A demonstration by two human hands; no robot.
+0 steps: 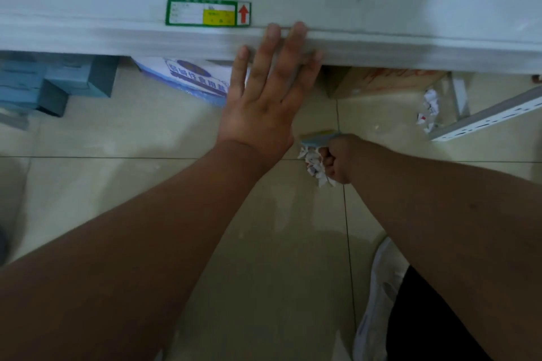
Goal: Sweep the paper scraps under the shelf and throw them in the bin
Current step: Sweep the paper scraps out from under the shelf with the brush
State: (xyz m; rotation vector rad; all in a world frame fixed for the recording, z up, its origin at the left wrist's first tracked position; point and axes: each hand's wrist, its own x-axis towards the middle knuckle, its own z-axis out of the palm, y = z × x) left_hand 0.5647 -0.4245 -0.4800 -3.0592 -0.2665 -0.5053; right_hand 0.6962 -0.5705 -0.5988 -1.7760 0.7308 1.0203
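Note:
My left hand [265,91] lies flat with its fingers spread, the fingertips resting on the front edge of the grey shelf [381,47]. My right hand [337,160] is a closed fist low over the tiled floor, gripping a crumpled paper scrap [315,167] that sticks out to its left. A small blue and tan object [319,138] shows just above the fist; I cannot tell what it is or whether the hand holds it. Another crumpled paper scrap [428,110] lies on the floor under the shelf at the right.
Under the shelf sit blue-grey boxes [58,85] at left, a white and blue printed bag [193,76] in the middle and a cardboard box [381,82] at right. A perforated metal shelf rail [492,117] slants at far right. My white shoe [378,302] is at bottom right.

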